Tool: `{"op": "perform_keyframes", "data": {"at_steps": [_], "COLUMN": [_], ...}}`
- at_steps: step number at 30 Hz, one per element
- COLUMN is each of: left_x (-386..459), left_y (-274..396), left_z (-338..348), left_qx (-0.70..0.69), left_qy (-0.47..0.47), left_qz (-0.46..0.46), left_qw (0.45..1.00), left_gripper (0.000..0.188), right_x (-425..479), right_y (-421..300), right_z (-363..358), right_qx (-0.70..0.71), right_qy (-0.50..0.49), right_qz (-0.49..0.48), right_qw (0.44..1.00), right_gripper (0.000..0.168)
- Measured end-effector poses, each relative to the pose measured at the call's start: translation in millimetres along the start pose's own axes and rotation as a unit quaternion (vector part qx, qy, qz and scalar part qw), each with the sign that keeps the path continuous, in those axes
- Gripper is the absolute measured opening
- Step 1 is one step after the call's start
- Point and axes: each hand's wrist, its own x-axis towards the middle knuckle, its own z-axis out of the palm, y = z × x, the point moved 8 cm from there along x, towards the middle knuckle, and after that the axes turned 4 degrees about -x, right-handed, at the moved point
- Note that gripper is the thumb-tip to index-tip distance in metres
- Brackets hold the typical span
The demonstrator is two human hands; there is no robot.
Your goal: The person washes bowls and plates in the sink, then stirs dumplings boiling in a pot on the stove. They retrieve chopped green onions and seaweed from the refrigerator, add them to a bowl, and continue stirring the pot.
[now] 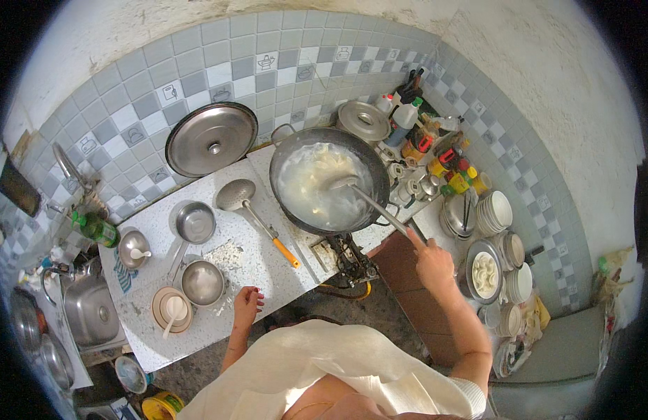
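My right hand (435, 266) grips the long metal handle of a wok ladle or turner (376, 203). Its head sits in cloudy, pale liquid (303, 189) inside a large dark wok (379, 157) on a gas burner (350, 265). Pale pieces that look like dumplings (324, 160) float towards the wok's far side; steam blurs them. My left hand (247, 307) is empty, loosely curled with fingers a little apart, over the front edge of the speckled white counter (282, 294). Nearest to it is a steel bowl (203, 283). A skimmer (237, 195) with an orange handle end lies left of the wok.
A steel saucepan (196, 223) and stacked bowls with a white spoon (169, 325) stand left. A large lid (213, 142) leans on the tiles. Sauce bottles (405, 118) and a lidded pot (363, 122) crowd behind the wok. Dumplings (484, 275) and stacked dishes (496, 210) stand right.
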Motion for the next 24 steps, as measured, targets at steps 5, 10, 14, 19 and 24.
{"op": "perform_keyframes", "data": {"at_steps": [5,10,14,19,24], "left_x": [-5,-4,-3,-4,-11], "left_y": [2,-4,-5,-8,-5], "left_z": [3,6,13,10,15], "left_qx": [-0.005,-0.006,0.002,0.013,0.031], "left_qy": [0.002,0.0,-0.016,-0.014,-0.012], "left_qz": [0.0,0.005,0.009,0.019,-0.002], "left_qw": [1.0,1.0,1.0,1.0,0.999], "left_gripper": [0.017,0.018,0.018,0.018,0.016], "right_x": [20,34,39,21,-23], "right_y": [-10,-17,-18,-12,20], "right_z": [18,31,35,10,-43], "right_qx": [0.002,0.024,0.071,0.225,0.349], "right_qy": [0.009,0.058,0.041,0.013,-0.033], "right_qz": [-0.001,-0.023,-0.011,0.0,-0.03], "right_qw": [1.0,0.998,0.997,0.974,0.936], "right_gripper": [0.07,0.07,0.065,0.055,0.051]}}
